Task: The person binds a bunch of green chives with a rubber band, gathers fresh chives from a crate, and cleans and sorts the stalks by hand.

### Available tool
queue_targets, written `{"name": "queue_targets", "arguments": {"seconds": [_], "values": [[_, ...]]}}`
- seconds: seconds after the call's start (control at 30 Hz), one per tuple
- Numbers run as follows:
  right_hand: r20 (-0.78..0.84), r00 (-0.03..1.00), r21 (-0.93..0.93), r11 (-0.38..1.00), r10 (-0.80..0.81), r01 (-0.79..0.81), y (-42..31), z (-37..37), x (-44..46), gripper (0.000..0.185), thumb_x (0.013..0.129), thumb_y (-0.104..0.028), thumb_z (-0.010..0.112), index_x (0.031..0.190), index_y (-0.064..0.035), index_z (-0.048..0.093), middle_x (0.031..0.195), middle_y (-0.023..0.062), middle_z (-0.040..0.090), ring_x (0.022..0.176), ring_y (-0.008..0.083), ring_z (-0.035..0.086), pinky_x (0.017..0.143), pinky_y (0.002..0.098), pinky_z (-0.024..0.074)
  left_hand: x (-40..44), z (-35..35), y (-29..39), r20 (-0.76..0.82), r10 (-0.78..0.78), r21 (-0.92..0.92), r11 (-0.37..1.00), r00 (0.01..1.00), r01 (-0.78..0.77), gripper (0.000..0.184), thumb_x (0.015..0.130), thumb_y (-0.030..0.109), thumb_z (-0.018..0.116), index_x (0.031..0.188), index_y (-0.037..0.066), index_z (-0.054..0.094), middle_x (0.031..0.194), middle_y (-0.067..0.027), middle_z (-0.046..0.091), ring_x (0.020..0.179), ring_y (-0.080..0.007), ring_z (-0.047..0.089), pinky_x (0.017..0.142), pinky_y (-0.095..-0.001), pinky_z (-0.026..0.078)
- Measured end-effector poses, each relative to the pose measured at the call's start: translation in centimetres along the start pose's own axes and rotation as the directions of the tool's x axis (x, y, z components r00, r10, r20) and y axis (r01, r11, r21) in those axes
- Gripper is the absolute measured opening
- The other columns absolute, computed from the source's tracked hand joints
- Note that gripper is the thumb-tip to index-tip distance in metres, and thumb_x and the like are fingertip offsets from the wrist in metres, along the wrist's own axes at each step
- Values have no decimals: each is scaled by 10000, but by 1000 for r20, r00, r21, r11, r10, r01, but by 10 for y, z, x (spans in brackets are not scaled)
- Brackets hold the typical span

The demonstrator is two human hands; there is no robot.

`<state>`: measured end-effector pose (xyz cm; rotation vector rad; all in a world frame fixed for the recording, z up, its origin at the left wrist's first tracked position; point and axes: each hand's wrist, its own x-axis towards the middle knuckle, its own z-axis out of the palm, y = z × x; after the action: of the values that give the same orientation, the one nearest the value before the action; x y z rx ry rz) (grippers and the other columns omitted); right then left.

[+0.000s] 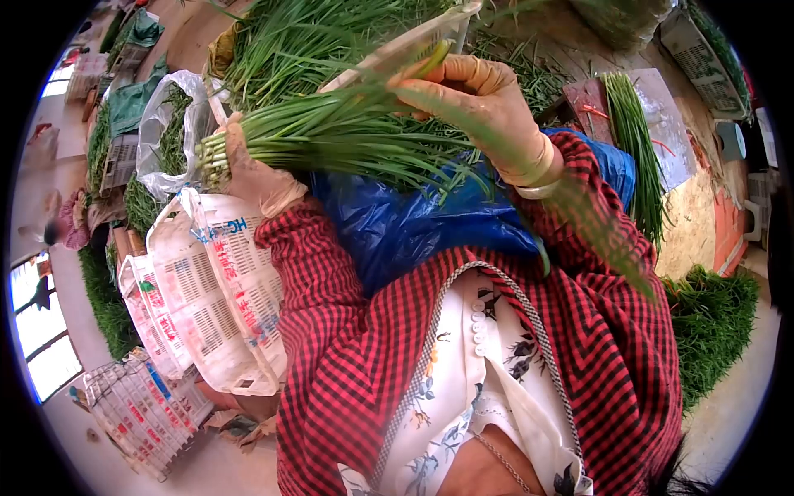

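My left hand (263, 183), in a thin glove, is wrapped around a bunch of green chives (331, 128) near its pale cut ends. The bunch lies sideways, its leaf tips spreading to the right over a blue plastic sheet (413, 219) on my lap. Above those tips, my gloved right hand (488, 107) is raised with thumb and fingers pinched together on a yellowed chive leaf (436, 56). Long green blades, smeared by motion, hang from around this hand across my right sleeve. A large heap of loose chives (285, 50) lies just beyond both hands.
White plastic crates (219, 289) stand at my left, beside a clear plastic bag (153, 178) of greens. A tied chive bundle (626, 124) rests on a board (662, 112) at right. More greens (715, 331) lie on the floor at lower right.
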<state>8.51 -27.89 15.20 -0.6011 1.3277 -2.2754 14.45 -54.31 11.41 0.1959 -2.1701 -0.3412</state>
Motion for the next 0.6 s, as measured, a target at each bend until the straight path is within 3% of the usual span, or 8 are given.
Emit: {"name": "queue_targets", "arguments": {"seconds": [0.03,0.07,0.13,0.23,0.37,0.43,0.53,0.6], "values": [[10,1000,-14,1000,22,-22,-2,-1,-1,209,856,-110,677,1034,-2,671,896,21,670,808,77,596,724,210,486,1,7,8,-83,-370,-427,852,925,302,243,906,156,539,1028,-35,628,998,-129,631,801,-197,631,686,-304,559],[21,999,-28,999,43,-43,-4,-2,-1,213,855,-112,679,1041,-9,671,899,26,669,795,76,596,723,207,484,3,13,16,5,-687,-774,457,727,437,226,893,116,553,1051,-26,630,1033,-117,624,830,-193,625,682,-294,557],[70,997,-118,993,20,-12,-5,2,-7,210,852,-119,684,1036,-18,676,902,28,671,778,70,592,723,199,482,12,14,25,1,-739,-832,373,674,410,238,863,115,582,1043,-27,642,1021,-120,626,828,-207,625,692,-292,559],[129,988,-28,997,79,-76,13,5,-19,194,843,-86,687,1019,-6,676,909,29,674,809,55,581,711,176,471,18,13,20,285,-816,-902,-50,504,429,262,807,126,600,1018,-23,644,985,-126,636,828,-233,639,707,-334,560],[74,997,-173,984,-31,44,22,5,-26,149,841,-58,680,978,0,677,999,52,661,859,73,595,742,203,490,3,26,6,255,-793,-907,2,554,422,249,786,98,622,1000,-28,634,929,-101,633,795,-213,629,710,-330,551],[55,970,-158,957,-237,243,14,10,-22,144,869,-85,646,988,-5,651,1030,71,651,875,94,609,760,227,509,1,36,6,240,-797,-914,6,554,405,241,773,70,643,994,-25,635,922,-94,630,789,-199,626,707,-318,550],[-90,996,9,1000,-18,19,-5,14,-18,173,898,-124,595,1027,-10,609,1038,84,648,883,111,620,759,235,521,0,47,10,217,-770,-936,10,601,351,338,758,-44,668,1087,-29,595,935,-88,624,779,-159,617,709,-285,551],[-62,998,31,999,11,-9,-7,3,-12,201,911,-141,554,1067,-17,583,1004,85,647,876,128,630,731,242,526,0,51,17,31,-667,-889,321,744,325,427,776,-98,642,1181,-45,519,962,-101,623,777,-152,625,721,-280,553]]}}
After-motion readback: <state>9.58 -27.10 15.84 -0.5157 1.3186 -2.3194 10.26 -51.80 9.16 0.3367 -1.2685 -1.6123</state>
